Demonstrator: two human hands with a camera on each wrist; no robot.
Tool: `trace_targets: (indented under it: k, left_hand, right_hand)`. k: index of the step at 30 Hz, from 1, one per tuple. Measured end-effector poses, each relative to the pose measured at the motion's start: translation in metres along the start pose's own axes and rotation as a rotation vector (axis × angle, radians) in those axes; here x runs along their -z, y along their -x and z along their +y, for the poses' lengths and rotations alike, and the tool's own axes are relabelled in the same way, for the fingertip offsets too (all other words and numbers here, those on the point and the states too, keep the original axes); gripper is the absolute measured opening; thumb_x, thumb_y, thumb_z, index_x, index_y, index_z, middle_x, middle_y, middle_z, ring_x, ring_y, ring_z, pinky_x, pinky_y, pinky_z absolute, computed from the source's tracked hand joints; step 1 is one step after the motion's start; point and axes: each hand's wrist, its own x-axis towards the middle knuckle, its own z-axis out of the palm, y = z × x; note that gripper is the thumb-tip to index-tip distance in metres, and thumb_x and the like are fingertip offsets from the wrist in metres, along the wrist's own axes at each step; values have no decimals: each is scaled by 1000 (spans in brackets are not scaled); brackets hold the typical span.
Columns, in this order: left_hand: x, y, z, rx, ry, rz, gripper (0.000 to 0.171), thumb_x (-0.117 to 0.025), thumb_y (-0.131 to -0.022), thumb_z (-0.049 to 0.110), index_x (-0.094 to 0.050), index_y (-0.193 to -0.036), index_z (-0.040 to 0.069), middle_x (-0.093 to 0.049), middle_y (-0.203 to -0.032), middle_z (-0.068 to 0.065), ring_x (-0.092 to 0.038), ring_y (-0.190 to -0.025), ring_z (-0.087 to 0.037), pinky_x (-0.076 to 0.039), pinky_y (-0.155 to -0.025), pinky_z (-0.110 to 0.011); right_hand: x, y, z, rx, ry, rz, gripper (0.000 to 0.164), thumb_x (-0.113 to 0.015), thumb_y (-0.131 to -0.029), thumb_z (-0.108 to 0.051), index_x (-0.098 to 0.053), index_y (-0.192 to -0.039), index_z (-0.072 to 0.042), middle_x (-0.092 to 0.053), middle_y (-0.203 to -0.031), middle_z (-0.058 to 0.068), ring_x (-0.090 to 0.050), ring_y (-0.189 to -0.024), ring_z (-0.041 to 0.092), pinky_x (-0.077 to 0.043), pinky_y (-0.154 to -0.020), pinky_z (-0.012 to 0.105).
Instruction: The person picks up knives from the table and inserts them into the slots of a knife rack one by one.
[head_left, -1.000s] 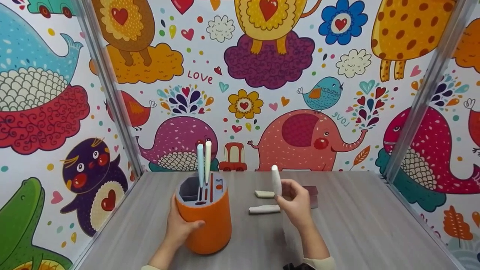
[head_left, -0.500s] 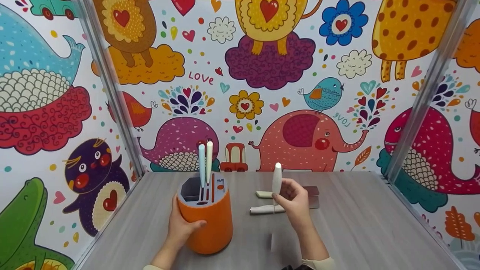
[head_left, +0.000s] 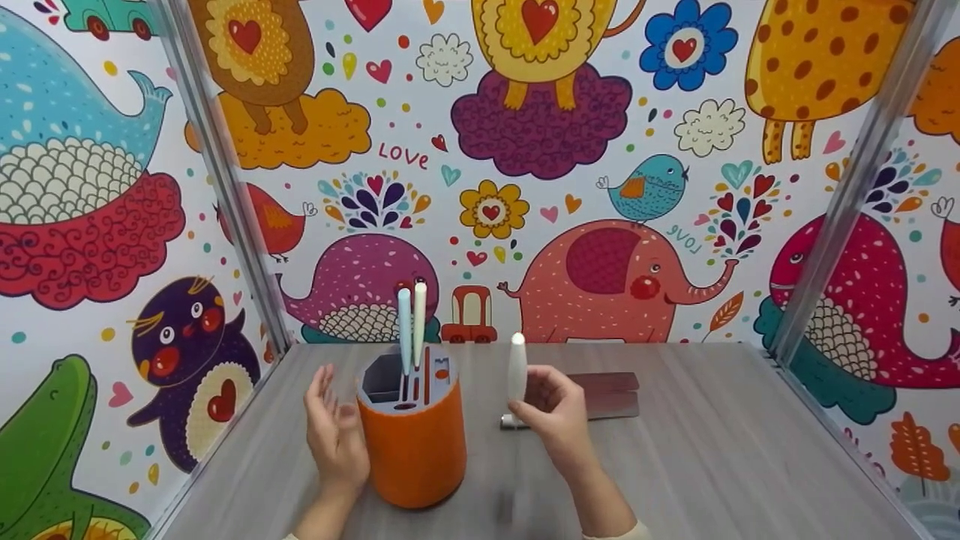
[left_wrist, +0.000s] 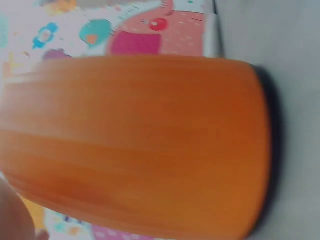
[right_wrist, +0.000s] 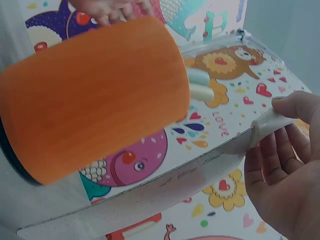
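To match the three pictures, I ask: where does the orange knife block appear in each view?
Head: the orange knife block stands on the table, left of and below centre.
Left wrist: sideways, blurred, filling left and middle.
Right wrist: sideways, upper left.
Shared landmark: the cartoon-printed wall.

Back wall, white printed panel with coloured cartoon animals (head_left: 551,196): "LOVE" in thin red hand-drawn capitals (head_left: 403,157), left of centre; legible again, slanted, from the right wrist. Farther right, above the salmon-pink elephant drawing (head_left: 600,289), small green lettering (head_left: 682,239), apparently "love" mirror-reversed. White-handled knife with long flat metal blade (right_wrist: 200,172): dark line of marks (right_wrist: 178,177) along blade, too blurred to read.
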Motion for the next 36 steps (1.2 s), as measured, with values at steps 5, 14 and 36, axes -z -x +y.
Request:
trace_targets:
  k: [5, 14, 36]
  left_hand:
    - [0, 2, 33, -183, -15, 12, 61, -56, -92, -8, -44, -152, -9, -54, -158, -13, -46, -147, -1, -32, -125, -16]
    - [0, 26, 84, -268, 44, -342, 63, -65, -93, -12, -48, -152, 0, -58, -155, -9, -55, -142, -5, -44, -115, -17]
    - [-17, 38, 98, -98, -13, -492, 40, -75, -98, 9, -67, -137, 4, -74, -132, -7, -71, -119, -16, -57, -103, -21]
  right_hand:
    - [-21, 9, -6, 1, -63, -78, 32, -79, -85, 8, -70, -116, 6, -76, -103, 15, -70, -85, 16, -63, -77, 27]
    - [-50, 27, -22, -74, -85, -202, 32, -79, -88, 1, -68, -117, 7, -74, -110, 20, -72, -93, 16, -63, -91, 31]
    - [-70, 44, -26, 79, 100, -233, 30, -79, -87, 2, -76, -113, -12, -77, -107, 8, -73, -94, 11, -65, -87, 32]
